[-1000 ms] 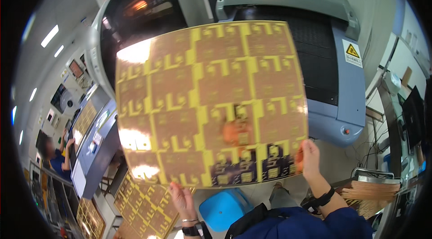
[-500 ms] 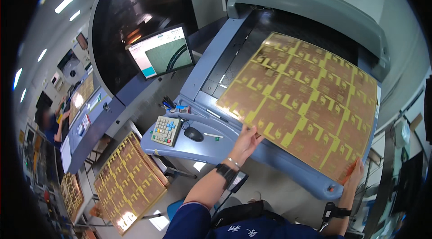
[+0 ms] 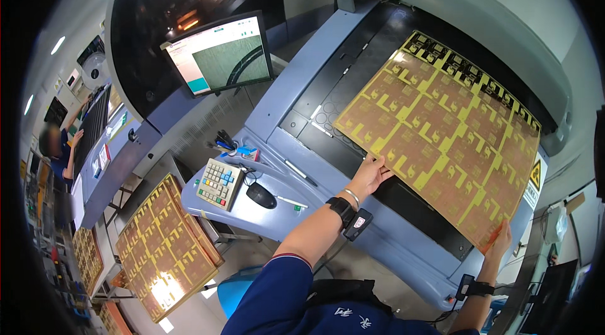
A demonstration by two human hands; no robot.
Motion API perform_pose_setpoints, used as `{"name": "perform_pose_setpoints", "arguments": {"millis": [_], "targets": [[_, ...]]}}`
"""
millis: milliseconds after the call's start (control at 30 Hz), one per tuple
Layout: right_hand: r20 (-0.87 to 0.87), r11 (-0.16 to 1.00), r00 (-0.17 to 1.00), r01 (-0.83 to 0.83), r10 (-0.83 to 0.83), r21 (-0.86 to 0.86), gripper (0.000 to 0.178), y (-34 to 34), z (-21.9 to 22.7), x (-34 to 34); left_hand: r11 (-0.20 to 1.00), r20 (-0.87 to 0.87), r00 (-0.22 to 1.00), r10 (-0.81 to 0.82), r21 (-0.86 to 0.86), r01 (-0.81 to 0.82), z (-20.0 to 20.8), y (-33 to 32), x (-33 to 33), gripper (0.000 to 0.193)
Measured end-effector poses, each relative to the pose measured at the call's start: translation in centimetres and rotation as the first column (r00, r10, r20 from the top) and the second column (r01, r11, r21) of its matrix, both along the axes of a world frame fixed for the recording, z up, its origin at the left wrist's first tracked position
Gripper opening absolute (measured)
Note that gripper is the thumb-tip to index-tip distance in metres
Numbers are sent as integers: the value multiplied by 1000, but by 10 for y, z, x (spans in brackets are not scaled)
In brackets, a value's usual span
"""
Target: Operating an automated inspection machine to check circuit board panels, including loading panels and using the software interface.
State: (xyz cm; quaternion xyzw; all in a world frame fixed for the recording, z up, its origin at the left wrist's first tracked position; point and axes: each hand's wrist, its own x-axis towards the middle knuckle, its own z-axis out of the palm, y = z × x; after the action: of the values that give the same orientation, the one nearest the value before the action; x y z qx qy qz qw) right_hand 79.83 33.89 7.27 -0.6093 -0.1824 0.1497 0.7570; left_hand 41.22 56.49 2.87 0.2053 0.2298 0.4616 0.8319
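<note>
A large yellow-and-brown circuit board panel point(image 3: 435, 136) lies slanted over the black bed point(image 3: 321, 139) of a blue-grey machine. My left hand point(image 3: 370, 175) grips its near left edge, fingers closed on the rim. At the near right corner my right hand point(image 3: 499, 243) grips it too. Along the far edge, a strip of the pattern point(image 3: 463, 70) looks dark; whether this is glare or another layer I cannot tell. Part of the bed shows between the panel's near edge and the machine's front rim.
A grey cover bar point(image 3: 466, 7) spans the machine's back. Left stand a monitor point(image 3: 220, 54), a keypad point(image 3: 219, 184), a mouse point(image 3: 261, 196) and pens point(image 3: 225, 143). A stack of similar panels point(image 3: 165, 247) lies lower left. Another person point(image 3: 60, 152) works far left.
Both hands have moved the panel away from me, deeper onto the bed. More of the bed's near part now shows, and the far strip looks dark. The view has shifted somewhat.
</note>
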Motion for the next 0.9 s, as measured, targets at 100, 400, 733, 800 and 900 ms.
{"name": "perform_pose_setpoints", "arguments": {"millis": [100, 400, 733, 800, 900], "targets": [[22, 990, 999, -39, 43, -138, 34, 5, -9, 16, 959, -402, 873, -275, -57, 276, -4, 22, -20, 36], [48, 966, 998, -26, 40, -258, 31, -9, -29, 24, 883, -771, 620, 146, 384, 270, 23, 25, -48, 39], [-20, 959, 999, 28, -35, -282, 34, -2, -26, 24, 830, -682, 701, 209, 503, 241, 6, 20, -46, 32], [-33, 953, 999, 11, -23, -302, 36, -7, -26, 28, 851, -653, 733, 192, 483, 207, 2, 19, -48, 35], [-41, 950, 998, 33, -49, -312, 36, 6, -21, 11, 863, -643, 731, 229, 481, 153, 2, 21, -58, 36]]}}
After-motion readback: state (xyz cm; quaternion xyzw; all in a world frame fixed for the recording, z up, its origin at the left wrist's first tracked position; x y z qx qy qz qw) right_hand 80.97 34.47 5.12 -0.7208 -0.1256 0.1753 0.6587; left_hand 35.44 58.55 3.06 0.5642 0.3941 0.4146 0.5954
